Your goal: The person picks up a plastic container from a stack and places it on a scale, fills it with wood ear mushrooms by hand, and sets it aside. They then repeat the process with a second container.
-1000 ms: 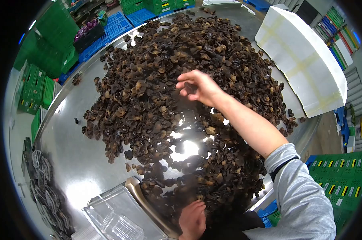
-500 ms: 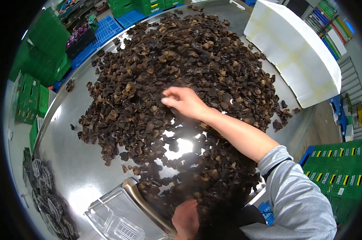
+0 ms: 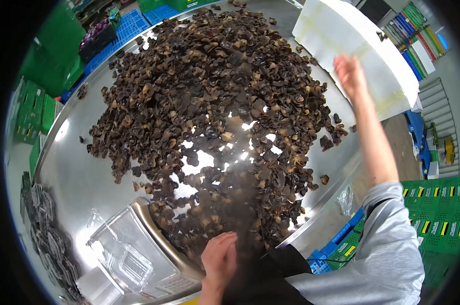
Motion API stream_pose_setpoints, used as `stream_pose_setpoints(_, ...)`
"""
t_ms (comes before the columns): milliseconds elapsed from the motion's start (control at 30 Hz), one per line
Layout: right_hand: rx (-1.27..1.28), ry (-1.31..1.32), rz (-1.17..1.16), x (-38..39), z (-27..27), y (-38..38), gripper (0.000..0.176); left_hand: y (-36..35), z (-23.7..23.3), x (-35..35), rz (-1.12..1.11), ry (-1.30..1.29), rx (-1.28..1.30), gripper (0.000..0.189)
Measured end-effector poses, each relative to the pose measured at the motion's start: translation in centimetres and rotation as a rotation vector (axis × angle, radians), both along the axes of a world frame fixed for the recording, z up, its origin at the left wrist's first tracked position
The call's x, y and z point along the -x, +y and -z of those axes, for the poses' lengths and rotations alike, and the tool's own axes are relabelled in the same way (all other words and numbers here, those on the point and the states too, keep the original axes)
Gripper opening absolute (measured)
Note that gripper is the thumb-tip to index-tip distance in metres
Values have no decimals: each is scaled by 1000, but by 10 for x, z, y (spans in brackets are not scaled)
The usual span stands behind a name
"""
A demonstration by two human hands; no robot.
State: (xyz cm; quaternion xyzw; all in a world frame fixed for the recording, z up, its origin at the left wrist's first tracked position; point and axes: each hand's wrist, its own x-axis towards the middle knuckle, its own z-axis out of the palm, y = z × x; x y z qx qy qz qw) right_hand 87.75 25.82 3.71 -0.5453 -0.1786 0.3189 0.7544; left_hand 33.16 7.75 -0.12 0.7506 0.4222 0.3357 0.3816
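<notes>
A broad heap of dark brown wood ear mushrooms [image 3: 209, 76] covers much of the metal table [image 3: 62, 168]. Smeared slightly by motion, my right hand [image 3: 349, 73] is raised beside the white foam box [image 3: 331, 30], its fingers apart and nothing visible in them. Past those fingertips, a small dark mushroom piece [image 3: 381, 35] shows against the box's far edge. My left hand [image 3: 220, 256] hovers low over the near edge of the heap, fingers curled and pressed together; what they hold, if anything, is hidden.
Clear plastic trays [image 3: 133, 264] sit on a scale [image 3: 164, 244] at the near left, and more stacked trays [image 3: 49, 239] lie along the left rim. Green crates [image 3: 438, 203] stand at right and others [image 3: 32, 112] at left. Stray mushrooms [image 3: 334, 140] lie near the right edge.
My right hand has gone from the middle of the heap up and right to the foam box, and its fingers have opened. My left hand has risen into fuller view. The whole view has shifted slightly.
</notes>
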Motion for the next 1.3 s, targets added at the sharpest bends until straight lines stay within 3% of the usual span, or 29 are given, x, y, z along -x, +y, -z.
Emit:
stream_pose_setpoints(67, 240, -22, -93, 47, 55, -18, 35, -4, -6, 2, 13, 29, -12, 24)
stream_pose_setpoints(167, 370, 14, -285, 130, 96, -41, 33, -10, -9, 22, -45, 88, -4, 22)
stream_pose_setpoints(300, 447, -286, -716, 205, 86, -82, 28, -20, -10, 50, -280, 173, 41, 18)
stream_pose_setpoints(433, 469, -843, -922, 241, 56, -125, 19, -33, 0, 64, -371, 189, 71, 22)
stream_pose_setpoints(567, 345, -950, -1043, 269, 40, -152, 28, -51, 10, 65, -319, 239, 216, 27)
stream_pose_setpoints(633, 262, -872, -1175, 290, 37, -156, 36, -61, 22, 66, -287, 280, 117, 30)
stream_pose_setpoints(767, 9, -1141, -1111, 339, 62, -145, 51, -72, 28, 68, -297, 308, 206, 37)
stream_pose_setpoints(900, 99, -1316, -1087, 416, 118, -150, 69, -78, 39, 75, -296, 355, 190, 56)
stream_pose_setpoints(967, -9, -1479, -1104, 447, 125, -157, 65, -81, 47, 76, -303, 354, 195, 65)
stream_pose_setpoints(1133, -138, -1323, -1019, 489, 129, -172, 54, -74, 58, 71, -329, 307, 172, 91)
stream_pose_setpoints(1300, -12, -1274, -1105, 429, 75, -201, 57, -53, 50, 72, -273, 373, 96, 99)
